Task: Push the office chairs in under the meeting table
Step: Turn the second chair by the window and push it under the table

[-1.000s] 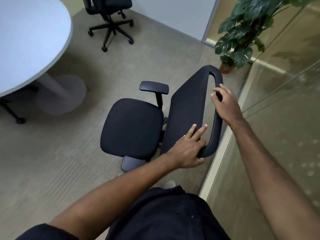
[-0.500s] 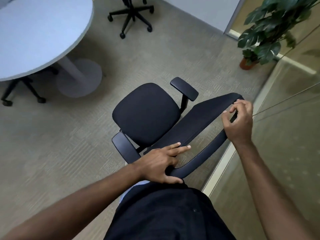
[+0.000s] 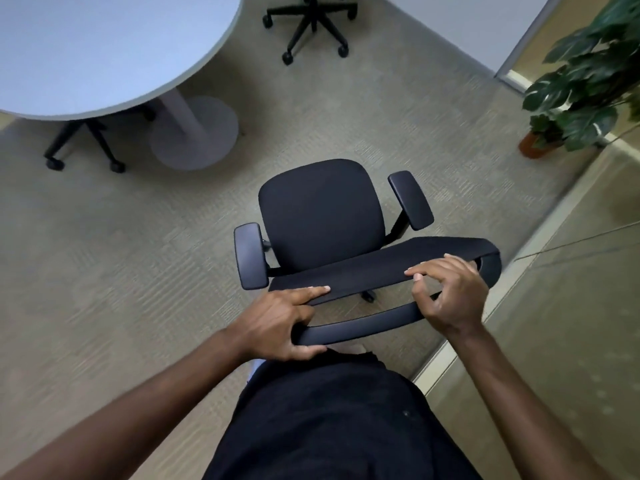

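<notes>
Two hands hold the backrest of a black office chair [image 3: 322, 216]: left hand [image 3: 277, 323] w/ its grip closed round the rear frame bar, forefinger stretched flat on the top edge; right hand [image 3: 450, 292] gripping the same frame nearer the right end, fingertips curled over the top edge. Chair stands on the carpet [image 3: 121, 254] in front of the person, seat facing away, well apart from the round table [image 3: 104, 46] at upper left, not under it. Another chair's wheeled base [image 3: 83, 140] shows beneath the table edge, beside the table's round foot [image 3: 197, 133]. 3rd chair's base [image 3: 311, 22] at top centre. Potted plant [image 3: 581, 81] at right, next to a glass wall [image 3: 571, 306].
</notes>
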Action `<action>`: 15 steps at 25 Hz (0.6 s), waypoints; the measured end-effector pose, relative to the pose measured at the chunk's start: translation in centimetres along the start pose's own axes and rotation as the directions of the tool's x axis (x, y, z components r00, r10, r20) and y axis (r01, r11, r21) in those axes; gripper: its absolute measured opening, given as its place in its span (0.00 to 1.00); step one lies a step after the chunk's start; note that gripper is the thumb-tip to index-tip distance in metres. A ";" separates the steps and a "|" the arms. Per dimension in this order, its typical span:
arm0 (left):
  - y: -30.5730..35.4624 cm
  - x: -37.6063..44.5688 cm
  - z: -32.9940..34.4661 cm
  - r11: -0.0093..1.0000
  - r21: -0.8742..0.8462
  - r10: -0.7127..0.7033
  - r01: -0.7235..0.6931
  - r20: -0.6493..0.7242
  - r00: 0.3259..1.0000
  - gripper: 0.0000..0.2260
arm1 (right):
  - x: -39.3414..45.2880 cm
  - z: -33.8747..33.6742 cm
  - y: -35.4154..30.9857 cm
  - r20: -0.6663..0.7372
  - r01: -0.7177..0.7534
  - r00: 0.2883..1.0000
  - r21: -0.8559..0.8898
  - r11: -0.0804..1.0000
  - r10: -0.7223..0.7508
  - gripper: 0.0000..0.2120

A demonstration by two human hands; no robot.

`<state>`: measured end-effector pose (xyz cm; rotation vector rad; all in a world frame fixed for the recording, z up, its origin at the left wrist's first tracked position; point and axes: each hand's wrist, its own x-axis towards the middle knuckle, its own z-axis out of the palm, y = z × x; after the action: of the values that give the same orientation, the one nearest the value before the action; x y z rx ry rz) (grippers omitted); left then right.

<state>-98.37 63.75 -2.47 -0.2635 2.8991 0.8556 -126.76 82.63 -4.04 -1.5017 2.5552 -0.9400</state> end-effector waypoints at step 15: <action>-8.3 1.6 -6.0 0.791 0.178 -0.475 0.585 -0.422 0.772 0.41 | 14.0 10.0 -9.1 0.066 0.086 0.995 -0.085 0.993 -0.081 0.08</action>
<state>-98.64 53.42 -2.10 -1.2658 2.9260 0.2753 -123.91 63.37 -3.76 -1.6452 2.5392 -0.7854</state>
